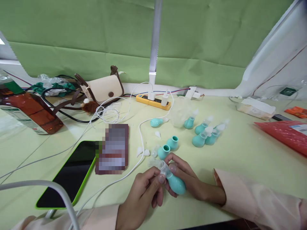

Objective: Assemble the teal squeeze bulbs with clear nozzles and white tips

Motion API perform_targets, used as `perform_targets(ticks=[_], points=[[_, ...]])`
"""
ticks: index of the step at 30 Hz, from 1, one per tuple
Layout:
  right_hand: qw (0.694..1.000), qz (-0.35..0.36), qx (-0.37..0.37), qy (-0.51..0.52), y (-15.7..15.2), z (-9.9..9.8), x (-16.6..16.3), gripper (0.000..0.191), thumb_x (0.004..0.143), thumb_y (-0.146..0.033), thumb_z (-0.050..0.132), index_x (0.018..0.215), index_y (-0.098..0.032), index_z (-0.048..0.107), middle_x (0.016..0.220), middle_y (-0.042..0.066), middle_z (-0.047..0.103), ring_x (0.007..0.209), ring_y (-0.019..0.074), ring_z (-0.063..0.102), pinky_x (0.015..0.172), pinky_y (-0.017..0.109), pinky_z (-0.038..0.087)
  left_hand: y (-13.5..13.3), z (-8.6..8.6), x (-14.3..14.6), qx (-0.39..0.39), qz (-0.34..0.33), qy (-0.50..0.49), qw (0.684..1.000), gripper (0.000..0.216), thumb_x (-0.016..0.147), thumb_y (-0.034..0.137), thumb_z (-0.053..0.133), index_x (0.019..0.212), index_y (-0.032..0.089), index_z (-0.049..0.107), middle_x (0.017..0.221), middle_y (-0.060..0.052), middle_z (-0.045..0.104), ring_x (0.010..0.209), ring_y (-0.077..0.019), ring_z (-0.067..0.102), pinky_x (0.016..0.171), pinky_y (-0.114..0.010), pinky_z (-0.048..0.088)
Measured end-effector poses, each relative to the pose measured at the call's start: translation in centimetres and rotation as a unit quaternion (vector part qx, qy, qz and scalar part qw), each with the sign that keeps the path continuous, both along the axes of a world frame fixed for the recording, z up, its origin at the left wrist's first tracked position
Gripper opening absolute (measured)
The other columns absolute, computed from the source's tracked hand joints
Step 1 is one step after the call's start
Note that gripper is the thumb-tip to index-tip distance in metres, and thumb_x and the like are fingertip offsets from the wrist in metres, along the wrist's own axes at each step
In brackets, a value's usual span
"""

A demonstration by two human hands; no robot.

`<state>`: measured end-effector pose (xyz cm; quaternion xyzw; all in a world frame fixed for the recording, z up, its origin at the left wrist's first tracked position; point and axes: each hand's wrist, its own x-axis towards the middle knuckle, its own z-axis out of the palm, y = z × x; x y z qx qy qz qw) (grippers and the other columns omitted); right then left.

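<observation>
A teal rubber bulb of a nasal aspirator (177,184), fitted with a clear plastic neck (163,166), is between my hands near the table's front. My right hand (185,172) is closed around the bulb's upper part. Thumb and fingertips of my left hand (146,191) pinch the clear neck from the other side. Just beyond stand two open teal bulbs (164,152) without tips. Loose clear connectors (154,162) and small white tips (157,134) lie beside them. Farther back right, several bulbs with clear tops (199,140) are grouped, and another bulb (156,122) lies on its side.
A white cable (141,137) crosses the table left of the parts. Two phones (74,174) (112,148), a bottle (31,108) and a handbag (105,89) occupy the left. A yellow power strip (153,102) sits at the back; a red package (285,134) lies right.
</observation>
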<state>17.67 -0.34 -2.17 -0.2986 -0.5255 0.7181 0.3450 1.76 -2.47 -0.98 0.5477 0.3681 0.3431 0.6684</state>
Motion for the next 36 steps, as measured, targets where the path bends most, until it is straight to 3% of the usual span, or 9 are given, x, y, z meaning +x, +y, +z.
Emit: perform_targets(ticks=[6,9,11,16,19,21,29,32,36], points=[[0.997,-0.032,0.058,-0.041,-0.3,0.3,0.1,0.023,0.085,-0.043,0.036,0.086,-0.02,0.034,0.061,-0.003,0.049,0.049,0.0075,0.046,0.046,0.019,0.035,0.4,-0.2,0.1,-0.028,0.005,-0.044,0.999,0.027,0.084,0.035,0.04,0.071,0.014,0.049,0.047,0.004,0.044,0.042,-0.0065,0.036,0.042,-0.019,0.028],[0.977,-0.062,0.154,-0.131,-0.6,0.7,0.5,0.02,0.087,-0.039,0.032,0.085,-0.019,0.036,0.065,-0.001,0.05,0.057,0.0092,0.048,0.052,0.022,0.039,0.6,-0.3,0.1,-0.071,0.01,-0.064,0.995,0.025,0.082,0.036,0.044,0.07,0.015,0.05,0.043,0.005,0.044,0.037,-0.006,0.036,0.038,-0.018,0.027],[0.936,-0.09,0.259,-0.219,-0.7,0.8,0.8,0.016,0.088,-0.034,0.032,0.088,-0.019,0.038,0.071,0.001,0.053,0.065,0.0114,0.05,0.06,0.025,0.041,0.6,-0.4,0.2,-0.089,0.019,-0.064,0.994,0.024,0.079,0.036,0.048,0.067,0.014,0.05,0.04,0.005,0.044,0.034,-0.0057,0.037,0.036,-0.018,0.026],[0.78,-0.171,0.51,-0.32,-0.8,0.4,1.5,0.014,0.086,-0.024,0.036,0.099,-0.02,0.039,0.078,0.003,0.055,0.067,0.0133,0.053,0.062,0.026,0.044,0.9,-0.4,0.2,-0.103,0.087,-0.047,0.99,0.021,0.071,0.034,0.059,0.072,0.013,0.057,0.032,0.007,0.042,0.029,-0.0035,0.03,0.033,-0.017,0.021],[0.713,-0.196,0.596,-0.313,-0.5,0.3,1.4,0.016,0.086,-0.02,0.035,0.102,-0.018,0.038,0.08,0.005,0.058,0.069,0.014,0.056,0.061,0.025,0.045,1.1,-0.3,0.2,-0.11,0.121,-0.044,0.986,0.023,0.065,0.031,0.066,0.074,0.011,0.059,0.031,0.008,0.041,0.029,-0.0023,0.026,0.034,-0.017,0.018],[0.689,-0.2,0.622,-0.313,-0.4,0.4,1.2,0.017,0.086,-0.019,0.034,0.102,-0.017,0.038,0.08,0.006,0.058,0.069,0.014,0.056,0.061,0.024,0.045,1.1,-0.2,0.1,-0.118,0.126,-0.046,0.984,0.021,0.065,0.03,0.067,0.072,0.011,0.06,0.031,0.008,0.04,0.03,-0.0017,0.024,0.035,-0.018,0.018],[0.713,-0.193,0.594,-0.318,-0.4,0.9,1.1,0.014,0.088,-0.022,0.031,0.101,-0.02,0.036,0.077,0.004,0.057,0.067,0.0135,0.056,0.06,0.024,0.046,1.4,0.0,-0.1,-0.126,0.072,-0.066,0.987,0.02,0.071,0.029,0.062,0.065,0.011,0.062,0.034,0.008,0.036,0.033,-0.0015,0.022,0.037,-0.02,0.015],[0.754,-0.187,0.538,-0.328,-0.5,0.8,1.2,0.012,0.088,-0.024,0.031,0.098,-0.02,0.038,0.075,0.003,0.054,0.067,0.0127,0.054,0.06,0.024,0.046,1.6,0.2,-0.2,-0.126,0.058,-0.071,0.988,0.022,0.073,0.029,0.06,0.062,0.01,0.063,0.035,0.008,0.035,0.035,-0.0018,0.021,0.038,-0.02,0.015],[0.838,-0.148,0.423,-0.312,-0.6,0.8,1.1,0.012,0.087,-0.028,0.032,0.087,-0.019,0.04,0.071,0.002,0.049,0.061,0.0109,0.047,0.058,0.025,0.043,1.7,0.4,-0.3,-0.138,0.052,-0.077,0.986,0.016,0.071,0.026,0.062,0.068,0.01,0.064,0.034,0.009,0.033,0.036,-0.0021,0.02,0.04,-0.021,0.015]])
